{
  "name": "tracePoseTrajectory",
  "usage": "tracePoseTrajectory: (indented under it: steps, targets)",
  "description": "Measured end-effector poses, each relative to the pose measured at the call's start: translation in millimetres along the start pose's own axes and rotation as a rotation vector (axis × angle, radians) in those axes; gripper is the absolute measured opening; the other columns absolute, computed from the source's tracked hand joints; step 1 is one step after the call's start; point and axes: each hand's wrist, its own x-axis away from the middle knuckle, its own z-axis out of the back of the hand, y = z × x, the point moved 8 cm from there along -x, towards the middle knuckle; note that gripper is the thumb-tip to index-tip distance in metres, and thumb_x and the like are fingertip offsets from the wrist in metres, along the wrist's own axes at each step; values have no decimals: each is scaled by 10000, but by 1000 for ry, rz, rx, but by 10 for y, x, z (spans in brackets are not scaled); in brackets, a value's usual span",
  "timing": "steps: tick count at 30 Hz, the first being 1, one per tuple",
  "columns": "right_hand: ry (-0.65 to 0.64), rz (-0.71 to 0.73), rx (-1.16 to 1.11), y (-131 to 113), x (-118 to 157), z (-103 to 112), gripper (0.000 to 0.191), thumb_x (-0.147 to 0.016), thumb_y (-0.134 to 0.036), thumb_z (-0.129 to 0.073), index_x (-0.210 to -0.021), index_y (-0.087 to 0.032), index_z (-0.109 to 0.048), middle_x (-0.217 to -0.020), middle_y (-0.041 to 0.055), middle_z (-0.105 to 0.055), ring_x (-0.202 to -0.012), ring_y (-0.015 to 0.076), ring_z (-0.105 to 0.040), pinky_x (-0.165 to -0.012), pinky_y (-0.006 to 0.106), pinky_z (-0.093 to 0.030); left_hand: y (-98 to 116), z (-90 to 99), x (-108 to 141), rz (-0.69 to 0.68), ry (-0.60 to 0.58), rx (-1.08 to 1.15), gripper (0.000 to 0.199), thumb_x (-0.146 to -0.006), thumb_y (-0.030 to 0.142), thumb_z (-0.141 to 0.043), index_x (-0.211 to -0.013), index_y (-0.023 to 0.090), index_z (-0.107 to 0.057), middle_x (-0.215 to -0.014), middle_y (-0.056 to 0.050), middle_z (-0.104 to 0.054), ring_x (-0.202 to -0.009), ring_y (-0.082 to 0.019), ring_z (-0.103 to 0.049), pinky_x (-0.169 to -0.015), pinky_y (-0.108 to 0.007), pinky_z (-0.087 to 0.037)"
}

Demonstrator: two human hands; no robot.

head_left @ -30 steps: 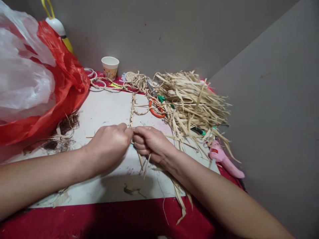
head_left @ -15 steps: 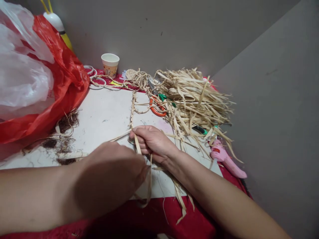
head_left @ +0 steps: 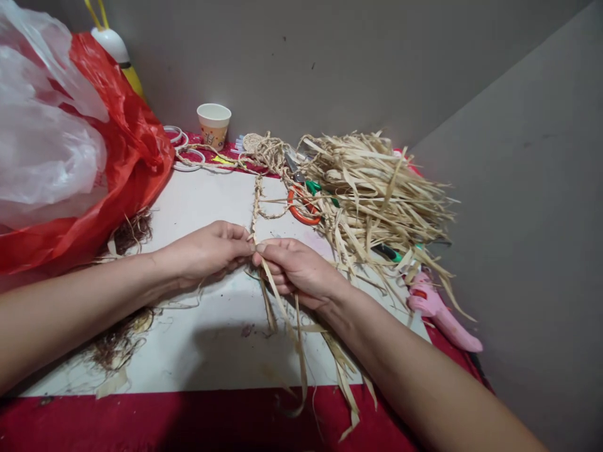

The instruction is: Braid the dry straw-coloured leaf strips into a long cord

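Observation:
A thin braid of straw-coloured strips (head_left: 256,204) runs from the tangle of braided cord at the back down to my fingers. My left hand (head_left: 214,251) pinches the braid's lower end from the left. From the right, my right hand (head_left: 294,267) closes thumb and finger on the same spot, its fingertips almost touching the left ones. Loose straw strips (head_left: 277,292) hang from below the pinch toward the front edge of the white board (head_left: 207,351). What lies inside the curled fingers of each hand is hidden.
Dry straw strips (head_left: 391,188) are heaped at the back right, with orange-handled scissors (head_left: 304,220) beside them. A pink glue gun (head_left: 443,314) lies at the right edge. A paper cup (head_left: 214,129) stands at the back. Red and white plastic bags (head_left: 136,144) fill the left, near dark fibres (head_left: 113,345).
My left hand has moved up and away from the front, from over the loose strips to the braid's end beside my right hand. My right hand keeps its pinch.

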Motion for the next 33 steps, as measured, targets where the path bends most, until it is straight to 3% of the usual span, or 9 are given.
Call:
tracePoseTrajectory:
  steps: [6,12,16,20,26,33]
  targets:
    - [-35,-8,112,-18,-2,22,226,-870,-270,-486,-678,-155,-518,-431,-109,-214,-375,40,-101,-328,143,-106,46,37,-16,-22,-20,-34,96,-767,139,-537,-692,132,-596,-475,54,-473,-373,-26,-301,-372,-175,-192]
    - [-59,-12,179,-41,-2,69,232,-878,-303,-490,-696,-162,-519,-437,-109,-206,-381,45,-97,-336,154,-104,-2,60,-67,-21,-33,-62,137,-772,166,-539,-641,147,-574,-415,74,-366,-351,-34,-240,-350,-188,-143]
    - [-58,5,237,-55,3,85,237,-875,-331,-479,-706,-171,-519,-428,-108,-209,-370,53,-114,-340,172,-106,-67,13,-71,76,-110,42,164,-786,159,-484,-645,143,-567,-485,73,-313,-369,-33,-200,-340,-181,-119]
    - [21,112,502,-140,27,115,257,-883,-353,-456,-731,-168,-548,-418,-99,-247,-353,58,-173,-356,189,-143,-113,-45,-66,151,-204,113,206,-812,199,-460,-677,119,-593,-533,67,-310,-380,-21,-184,-334,-163,-112]
    - [122,259,951,-278,77,76,252,-880,-287,-433,-722,-150,-574,-537,-45,-422,-471,73,-330,-487,204,-285,-168,-48,-103,181,-201,133,225,-836,216,-498,-641,122,-562,-525,65,-334,-371,-12,-197,-326,-153,-134]
    - [97,383,1078,-297,93,12,261,-897,-268,-396,-693,-150,-509,-642,-5,-501,-593,101,-399,-584,228,-324,-149,-38,-130,125,-143,111,257,-809,157,-476,-553,148,-486,-480,55,-370,-341,-16,-203,-318,-171,-131]
